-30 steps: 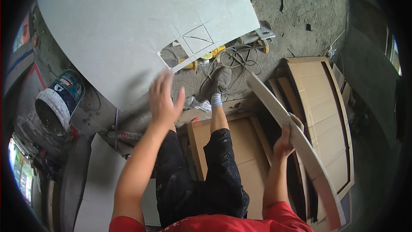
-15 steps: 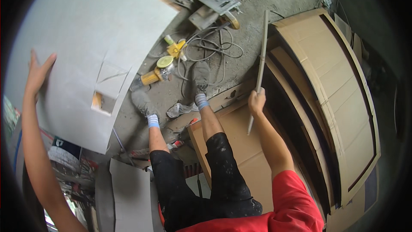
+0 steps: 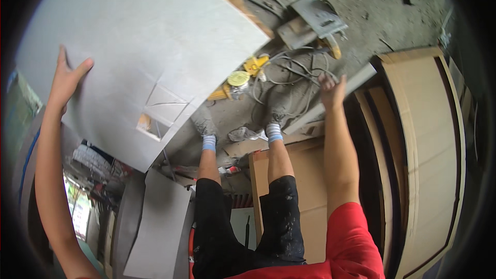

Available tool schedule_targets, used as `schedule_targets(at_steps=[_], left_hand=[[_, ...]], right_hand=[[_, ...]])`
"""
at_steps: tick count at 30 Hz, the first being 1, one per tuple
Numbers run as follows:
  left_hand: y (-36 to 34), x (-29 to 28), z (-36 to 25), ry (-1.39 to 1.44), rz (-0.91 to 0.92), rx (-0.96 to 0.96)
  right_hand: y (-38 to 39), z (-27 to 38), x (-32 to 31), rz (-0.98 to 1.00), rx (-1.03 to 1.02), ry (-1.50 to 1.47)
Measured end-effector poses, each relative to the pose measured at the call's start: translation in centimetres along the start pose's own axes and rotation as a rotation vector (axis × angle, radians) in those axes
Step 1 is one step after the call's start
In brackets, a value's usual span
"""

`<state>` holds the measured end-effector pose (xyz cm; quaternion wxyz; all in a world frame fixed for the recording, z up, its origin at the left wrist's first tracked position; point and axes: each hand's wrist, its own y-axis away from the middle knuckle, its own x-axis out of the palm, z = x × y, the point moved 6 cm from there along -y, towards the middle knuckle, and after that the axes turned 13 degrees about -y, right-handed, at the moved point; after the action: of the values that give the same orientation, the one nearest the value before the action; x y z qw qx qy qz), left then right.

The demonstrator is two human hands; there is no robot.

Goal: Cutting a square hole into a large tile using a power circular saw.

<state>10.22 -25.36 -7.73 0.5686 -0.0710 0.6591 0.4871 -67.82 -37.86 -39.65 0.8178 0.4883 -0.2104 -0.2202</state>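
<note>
My left hand (image 3: 70, 80) lies at the lower left side of a large pale grey panel (image 3: 134, 31), thumb and a finger spread on its face; its other fingers are hard to see. The panel has a small rectangular cut-out and scored lines near its right edge. To the right, my right hand (image 3: 332, 90) is raised with its fingers apart. A long, pale flat strip (image 3: 359, 77) passes behind that hand at a slant, its lower end close to my foot. The hand does not appear wrapped round it.
Beyond my feet lie a circular saw (image 3: 315, 20), a yellow angle grinder (image 3: 230, 89) and tangled cable (image 3: 289, 70). Big cardboard-faced pieces (image 3: 429, 139) lean at the right. A flat carton (image 3: 299, 191) is beneath my legs, a grey offcut (image 3: 157, 227) to its left.
My right hand has moved up and appears to have let go of the strip, which has tipped from near upright to a slant. The view has shifted left, and my left hand stays at the panel.
</note>
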Motion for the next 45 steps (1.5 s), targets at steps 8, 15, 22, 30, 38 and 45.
schedule_targets(at_steps=[8, 15, 22, 30, 38, 45], left_hand=[[0.0, 0.5, -0.7, -0.099, -0.035, -0.028], [-0.5, 2.0, -0.7, -0.04, -0.062, -0.082], [0.5, 2.6, 0.0, -0.105, 0.014, -0.106], [3.2, 6.6, 7.7, -0.001, 0.07, -0.299], [2.8, 6.5, 6.8, -0.02, 0.065, -0.242], [2.5, 6.7, 6.8, -0.092, -0.018, -0.27]], right_hand=[[-8.0, 1.9, 14.6, 0.083, 0.232, -0.323], [1.6, 6.6, 20.2, -0.041, -0.034, -0.206], [36.5, 13.8, 21.0, 0.395, -0.155, -0.082], [48.5, 5.8, 27.5, 0.347, -0.002, 0.439], [51.0, -6.2, 27.8, 0.466, -0.387, 0.606], [50.1, -9.4, 29.4, 0.479, -0.526, 0.719]])
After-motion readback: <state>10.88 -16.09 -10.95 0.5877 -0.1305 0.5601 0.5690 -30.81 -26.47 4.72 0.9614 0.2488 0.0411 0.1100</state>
